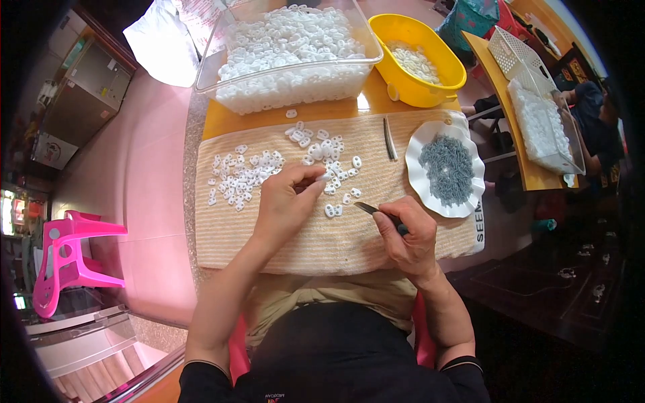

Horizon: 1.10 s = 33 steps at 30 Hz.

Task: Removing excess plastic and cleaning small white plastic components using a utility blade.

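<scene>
Piece in hand: A small white piece (pixel 325 177) rests at the fingertips of the left hand (pixel 287 200), over the striped cloth (pixel 316 248); from afar I see only a smooth pale edge, its holes hidden from me
Left grip: Thumb and fingers pinched together on that piece, a light hold that I judge leaves one edge exposed
Right grip: The right hand (pixel 410 234) is closed around a dark-handled blade (pixel 367 208), its point turned left, apparently angled to stay clear of the other fingers
Loose pieces: Glossy, rounded and mostly two-holed, the scattered white pieces (pixel 252 176) lie left of and beyond the left hand, probably spread for easy picking
Scalloped dish: At the right, a white dish (pixel 463 211) keeps slender grey parts (pixel 447 171) together, I would guess within reach
Far edge: A clear tub (pixel 292 70) heaped with white pieces and a yellow basin (pixel 430 97) stand on the tabletop (pixel 386 107), seemingly leaving the cloth for handwork
</scene>
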Available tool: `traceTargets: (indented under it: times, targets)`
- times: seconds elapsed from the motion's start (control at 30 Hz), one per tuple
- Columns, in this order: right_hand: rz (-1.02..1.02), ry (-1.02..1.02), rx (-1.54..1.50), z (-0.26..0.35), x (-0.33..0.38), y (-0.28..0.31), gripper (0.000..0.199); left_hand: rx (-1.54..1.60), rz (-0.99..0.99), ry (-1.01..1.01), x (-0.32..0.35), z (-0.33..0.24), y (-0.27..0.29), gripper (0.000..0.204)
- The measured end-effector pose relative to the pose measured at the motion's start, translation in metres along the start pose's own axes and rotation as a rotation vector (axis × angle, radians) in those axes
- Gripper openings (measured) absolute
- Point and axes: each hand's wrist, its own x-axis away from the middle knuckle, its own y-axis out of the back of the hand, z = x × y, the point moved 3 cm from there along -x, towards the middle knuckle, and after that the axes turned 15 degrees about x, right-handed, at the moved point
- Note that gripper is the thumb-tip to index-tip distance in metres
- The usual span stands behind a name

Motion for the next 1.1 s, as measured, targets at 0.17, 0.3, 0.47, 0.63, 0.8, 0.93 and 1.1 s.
traceTargets:
  times: [0.17,0.3,0.47,0.63,0.8,0.93,1.1]
  targets:
    - [0.032,-0.018,-0.003,0.0,0.0,0.0,0.009,0.342,-0.032,0.288,0.012,-0.001,-0.003,0.013]
    - [0.051,-0.043,-0.058,0.0,0.002,-0.001,0.008,0.783,-0.074,0.494,0.024,0.003,-0.006,0.013]
    - [0.107,-0.182,-0.222,-0.006,0.009,-0.006,0.007,0.909,-0.07,0.571,0.032,-0.001,-0.012,0.022]
    - [0.157,-0.304,-0.292,-0.005,0.01,-0.008,0.008,0.961,-0.019,0.621,0.038,0.002,-0.014,0.029]
    - [0.175,-0.362,-0.317,-0.007,0.012,-0.01,0.01,0.987,-0.012,0.614,0.042,0.0,-0.016,0.024]
    - [0.18,-0.379,-0.331,-0.007,0.012,-0.011,0.012,1.007,-0.022,0.609,0.043,0.0,-0.016,0.021]
    - [0.166,-0.384,-0.335,-0.007,0.012,-0.011,0.013,0.995,-0.007,0.626,0.042,0.004,-0.01,0.022]
